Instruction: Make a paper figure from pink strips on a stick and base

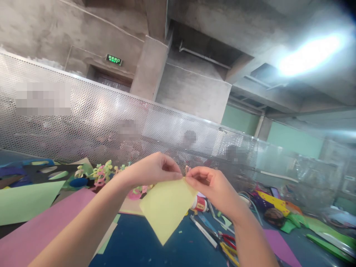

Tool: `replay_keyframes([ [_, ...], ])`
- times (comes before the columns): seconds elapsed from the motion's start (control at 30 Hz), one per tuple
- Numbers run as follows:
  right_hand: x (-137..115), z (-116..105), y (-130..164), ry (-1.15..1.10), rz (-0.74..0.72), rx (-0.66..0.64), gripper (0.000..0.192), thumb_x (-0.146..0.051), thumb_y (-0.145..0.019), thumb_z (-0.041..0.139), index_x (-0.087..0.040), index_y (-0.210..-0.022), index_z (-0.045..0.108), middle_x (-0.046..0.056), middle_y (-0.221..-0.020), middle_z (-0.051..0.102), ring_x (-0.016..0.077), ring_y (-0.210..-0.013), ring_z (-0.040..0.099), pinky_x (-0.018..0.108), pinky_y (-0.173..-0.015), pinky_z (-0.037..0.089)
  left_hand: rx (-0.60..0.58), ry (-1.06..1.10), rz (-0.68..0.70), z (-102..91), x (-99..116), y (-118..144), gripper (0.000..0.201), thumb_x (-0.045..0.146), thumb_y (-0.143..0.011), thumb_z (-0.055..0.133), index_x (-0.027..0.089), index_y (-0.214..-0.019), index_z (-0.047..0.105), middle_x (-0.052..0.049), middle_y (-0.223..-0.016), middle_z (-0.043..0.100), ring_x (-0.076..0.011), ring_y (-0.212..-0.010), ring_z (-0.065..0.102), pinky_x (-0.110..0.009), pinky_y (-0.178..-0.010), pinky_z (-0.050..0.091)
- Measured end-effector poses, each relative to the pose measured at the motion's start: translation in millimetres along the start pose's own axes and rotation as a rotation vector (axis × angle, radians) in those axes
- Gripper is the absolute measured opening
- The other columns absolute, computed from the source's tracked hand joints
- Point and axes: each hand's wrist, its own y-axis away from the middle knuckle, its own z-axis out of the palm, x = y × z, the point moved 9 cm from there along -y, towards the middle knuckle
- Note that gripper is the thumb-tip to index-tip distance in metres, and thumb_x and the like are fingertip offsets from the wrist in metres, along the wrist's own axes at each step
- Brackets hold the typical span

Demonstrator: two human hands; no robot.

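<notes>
- One yellow paper sheet (167,209), held up in the air, hangs down from both hands, with its lowest corner pointing down and a little left.
- Left hand (151,170) pinched closed on the sheet's top edge, thumb and fingertips together.
- Right hand (211,183) pinched closed on the same top corner, just beside the left; fingertips of both nearly touching.
- Both hands are equally near; the sheet's long diagonal runs from the pinch down toward the person.
- Below the right hand: one glue bottle (198,204), scissors (229,246) with red and yellow handles, count unclear.
- Under the left forearm: one pink sheet (41,230), one green sheet (25,202) further left.
- All on the blue table (139,244).
</notes>
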Motion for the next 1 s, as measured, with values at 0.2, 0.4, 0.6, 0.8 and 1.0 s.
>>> replay_keyframes([
  [0.2,1.9,-6.4,1.5,0.007,0.036,0.024,0.030,-0.041,-0.085,0.045,-0.021,-0.095,0.064,0.003,-0.080,0.066,0.0147,-0.075,0.059,0.027,-0.066,0.046,0.018,0.095,0.021,-0.5,1.8,0.6,0.022,0.037,-0.074,0.053,0.018,-0.077,0.063,-0.001,-0.071,0.061,-0.0103,-0.060,0.052,-0.018,-0.048,0.036],
  [0.4,5.8,-4.8,1.0,-0.022,0.075,0.019,0.025,-0.039,-0.080,0.054,-0.020,-0.091,0.065,0.003,-0.080,0.066,0.0161,-0.076,0.060,0.029,-0.070,0.047,0.045,0.076,0.005,-2.2,0.9,1.0,0.022,0.037,-0.073,0.052,0.017,-0.076,0.063,0.000,-0.067,0.060,-0.0093,-0.054,0.051,-0.018,-0.044,0.034],
  [0.6,8.0,-1.3,0.8,-0.039,0.048,-0.011,0.027,-0.039,-0.080,0.054,-0.020,-0.096,0.064,0.005,-0.084,0.067,0.0176,-0.080,0.061,0.031,-0.074,0.049,0.074,0.020,0.029,-5.3,4.6,1.5,0.022,0.035,-0.073,0.052,0.016,-0.075,0.064,-0.001,-0.066,0.060,-0.0093,-0.055,0.051,-0.018,-0.044,0.033],
  [0.8,3.2,-2.4,2.7,-0.043,0.019,-0.007,0.027,-0.038,-0.081,0.053,-0.021,-0.098,0.065,0.005,-0.085,0.067,0.0183,-0.081,0.061,0.032,-0.075,0.049,0.038,0.020,0.010,-2.7,2.7,1.5,0.026,0.039,-0.073,0.053,0.019,-0.080,0.066,-0.002,-0.073,0.064,-0.0121,-0.062,0.054,-0.019,-0.049,0.037],
  [1.0,1.4,-6.5,2.6,-0.027,0.025,0.030,0.033,-0.041,-0.085,0.043,-0.020,-0.098,0.065,0.004,-0.076,0.065,0.0159,-0.074,0.060,0.028,-0.067,0.048,0.053,0.064,-0.011,-4.0,1.5,2.0,0.030,0.045,-0.072,0.053,0.018,-0.079,0.066,-0.002,-0.070,0.062,-0.0106,-0.056,0.052,-0.020,-0.046,0.035],
])
